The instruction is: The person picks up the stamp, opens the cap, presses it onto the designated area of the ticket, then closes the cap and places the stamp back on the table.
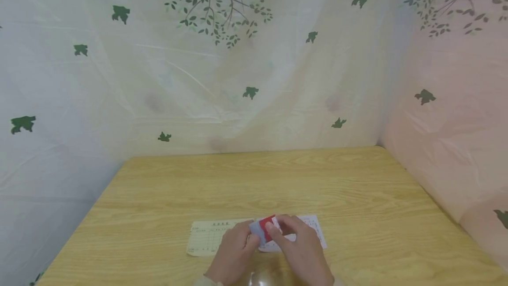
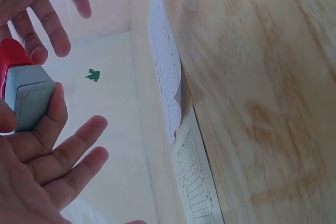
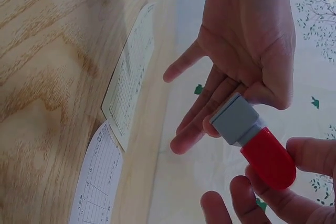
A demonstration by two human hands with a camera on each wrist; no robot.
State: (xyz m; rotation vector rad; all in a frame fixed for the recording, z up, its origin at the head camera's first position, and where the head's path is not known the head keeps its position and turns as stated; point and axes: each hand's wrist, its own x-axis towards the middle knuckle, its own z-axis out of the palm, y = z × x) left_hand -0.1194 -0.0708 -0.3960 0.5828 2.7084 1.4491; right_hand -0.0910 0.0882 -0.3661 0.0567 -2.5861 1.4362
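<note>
A small stamp with a red handle [image 3: 269, 158] and a grey block-shaped end [image 3: 234, 119] is held up between both hands, above the papers. My left hand [image 1: 234, 248] pinches the grey end between thumb and forefinger, its other fingers stretched out in the left wrist view. The right hand [image 1: 299, 246] grips the red handle between thumb and fingers. Behind the hands lie a cream printed form [image 1: 202, 235] at left and a white printed sheet [image 1: 317, 228] at right, both partly hidden. The stamp's printing face is not visible.
The papers lie on a wood-grain table [image 1: 254, 184], near its front side. Pale curtains [image 1: 222, 114] printed with green birds and branches hang behind the table and along its sides. A shiny blurred shape [image 1: 262, 278] at the bottom of the head view is unclear.
</note>
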